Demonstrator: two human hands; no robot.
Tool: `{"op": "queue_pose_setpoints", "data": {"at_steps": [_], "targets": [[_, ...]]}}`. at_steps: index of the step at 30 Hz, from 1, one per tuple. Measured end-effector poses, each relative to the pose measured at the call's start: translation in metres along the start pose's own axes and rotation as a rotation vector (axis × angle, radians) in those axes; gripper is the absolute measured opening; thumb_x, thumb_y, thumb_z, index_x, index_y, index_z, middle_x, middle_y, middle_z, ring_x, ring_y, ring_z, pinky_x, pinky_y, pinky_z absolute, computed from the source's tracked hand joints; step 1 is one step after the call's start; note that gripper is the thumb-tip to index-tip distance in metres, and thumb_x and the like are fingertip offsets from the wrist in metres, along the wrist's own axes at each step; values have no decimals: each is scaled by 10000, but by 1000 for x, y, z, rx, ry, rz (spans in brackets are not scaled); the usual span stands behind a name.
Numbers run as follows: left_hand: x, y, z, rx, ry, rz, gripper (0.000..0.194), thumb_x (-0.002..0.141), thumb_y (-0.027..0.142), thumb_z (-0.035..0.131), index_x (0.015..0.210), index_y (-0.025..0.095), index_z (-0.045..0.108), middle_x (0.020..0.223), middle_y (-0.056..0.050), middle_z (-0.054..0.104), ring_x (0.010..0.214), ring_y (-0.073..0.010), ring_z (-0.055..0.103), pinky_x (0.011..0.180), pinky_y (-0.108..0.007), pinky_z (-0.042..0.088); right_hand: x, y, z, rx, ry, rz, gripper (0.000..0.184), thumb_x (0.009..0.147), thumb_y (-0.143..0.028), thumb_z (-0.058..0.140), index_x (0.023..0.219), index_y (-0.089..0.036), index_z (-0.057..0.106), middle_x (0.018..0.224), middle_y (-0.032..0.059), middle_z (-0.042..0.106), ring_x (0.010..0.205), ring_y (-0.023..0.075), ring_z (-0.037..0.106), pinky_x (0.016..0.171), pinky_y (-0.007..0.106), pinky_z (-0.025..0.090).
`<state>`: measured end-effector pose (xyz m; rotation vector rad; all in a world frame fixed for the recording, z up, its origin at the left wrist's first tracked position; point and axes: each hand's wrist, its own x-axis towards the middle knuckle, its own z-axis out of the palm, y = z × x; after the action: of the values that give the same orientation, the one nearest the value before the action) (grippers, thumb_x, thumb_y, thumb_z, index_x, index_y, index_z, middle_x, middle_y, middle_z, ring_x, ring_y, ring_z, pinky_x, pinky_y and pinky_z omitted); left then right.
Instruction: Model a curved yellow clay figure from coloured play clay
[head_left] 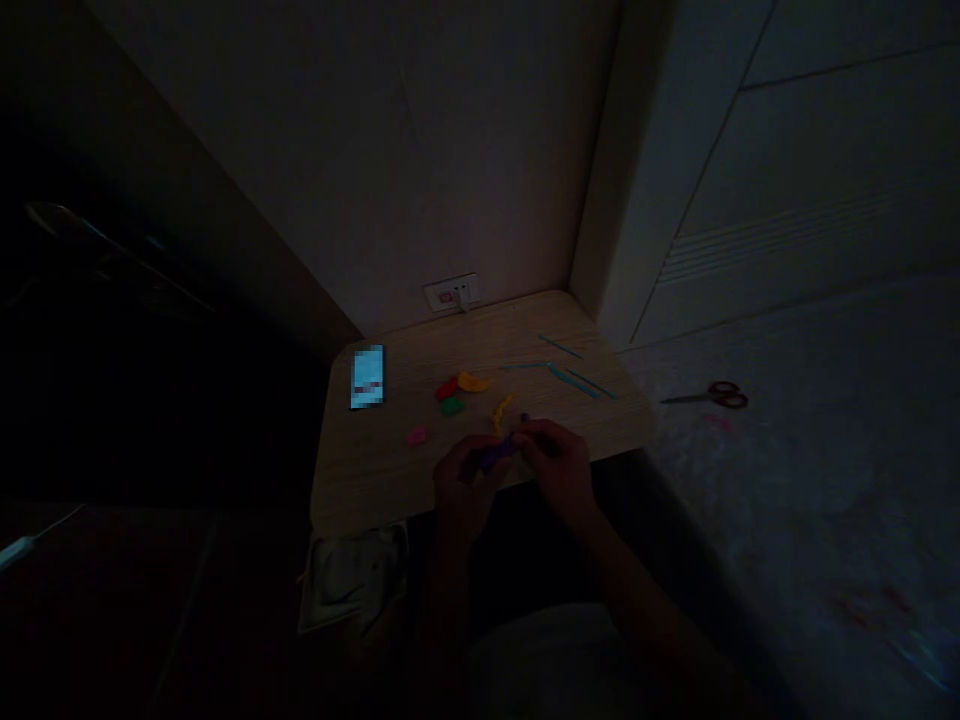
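A lump of purple modelling clay (495,455) is held between my two hands over the front edge of the small wooden table (352,480). My left hand (461,480) is closed around its left side. The fingers of my right hand (556,460) pinch its right end. Just beyond my fingers lie a bumpy yellow strip (501,412) and a small dark purple ball (525,417). Farther back, red clay (447,388), orange clay (474,382) and green clay (451,406) sit close together. A pink piece (417,436) lies left of my hands.
Several thin blue sculpting tools (574,380) lie at the table's right. A lit phone (367,377) rests at the back left. Scissors (709,397) are on the surface beyond the right edge. Behind the table is a wall socket (451,293). A lined box (354,575) stands below left.
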<state>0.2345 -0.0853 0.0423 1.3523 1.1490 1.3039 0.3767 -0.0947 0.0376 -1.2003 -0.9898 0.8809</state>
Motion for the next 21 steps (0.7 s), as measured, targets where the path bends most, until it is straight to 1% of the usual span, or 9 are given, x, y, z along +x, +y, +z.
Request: {"op": "queue_pose_setpoints", "data": {"at_steps": [2, 4, 5, 7, 10, 13, 16, 18, 21], "targets": [[-1, -2, 0, -15, 14, -15, 250, 703, 277, 845, 909, 167, 754, 900, -57, 766, 840, -194, 720, 776, -288, 580, 2, 0, -2, 18, 47, 24, 181, 836, -357, 749, 929, -204, 775, 724, 17, 725, 592, 148, 614, 555, 254, 495], [-3, -2, 0, -36, 36, -41, 261, 705, 298, 852, 911, 166, 763, 893, -58, 772, 823, -193, 722, 756, -287, 584, 5, -2, -6, 5, 29, 4, 209, 890, -367, 698, 1001, -211, 782, 755, 20, 720, 590, 137, 593, 541, 246, 478], [-3, -2, -1, -48, 37, -66, 272, 701, 310, 859, 913, 166, 766, 885, -58, 774, 804, -193, 723, 733, -286, 587, 6, -5, -9, -3, -12, -26, 220, 920, -368, 665, 1025, -218, 787, 791, 31, 726, 619, 141, 605, 552, 248, 485], [-3, 0, -1, -76, 44, -115, 300, 689, 326, 874, 920, 165, 770, 866, -56, 777, 754, -187, 720, 676, -279, 587, 7, -10, -14, -19, -123, -105, 232, 957, -365, 629, 1052, -237, 798, 920, 62, 744, 766, 171, 665, 619, 262, 527], [-2, 2, -1, -121, 49, -131, 331, 668, 348, 894, 914, 164, 772, 825, -48, 774, 667, -169, 698, 602, -263, 571, 7, -15, -18, -43, -265, -201, 236, 935, -381, 695, 1116, -267, 794, 1070, 86, 744, 964, 218, 697, 703, 290, 576], [-1, 2, 0, -134, 48, -104, 320, 709, 403, 867, 896, 161, 771, 784, -40, 761, 619, -152, 670, 583, -258, 557, 5, -14, -18, -115, -341, -268, 288, 900, -397, 762, 1164, -285, 784, 1069, 78, 764, 926, 222, 712, 789, 345, 604], [1, 1, 0, -141, 72, -98, 335, 766, 462, 818, 875, 150, 767, 700, -27, 724, 584, -139, 638, 566, -250, 534, 6, -11, -18, -200, -376, -331, 262, 910, -376, 765, 1157, -291, 788, 1028, 62, 783, 877, 220, 716, 905, 404, 586], [1, -1, 0, -145, 61, -107, 344, 770, 466, 816, 881, 144, 763, 656, -17, 702, 569, -137, 628, 560, -248, 525, 7, -11, -19, -242, -370, -348, 223, 920, -353, 757, 1127, -282, 796, 964, 52, 783, 798, 203, 705, 896, 398, 579], [2, -2, -1, -153, 35, -110, 325, 761, 437, 831, 890, 148, 753, 669, -14, 709, 582, -137, 637, 583, -253, 531, 7, -12, -20, -285, -345, -354, 154, 937, -320, 728, 1052, -249, 804, 888, 47, 768, 691, 175, 671, 794, 354, 577]]}}
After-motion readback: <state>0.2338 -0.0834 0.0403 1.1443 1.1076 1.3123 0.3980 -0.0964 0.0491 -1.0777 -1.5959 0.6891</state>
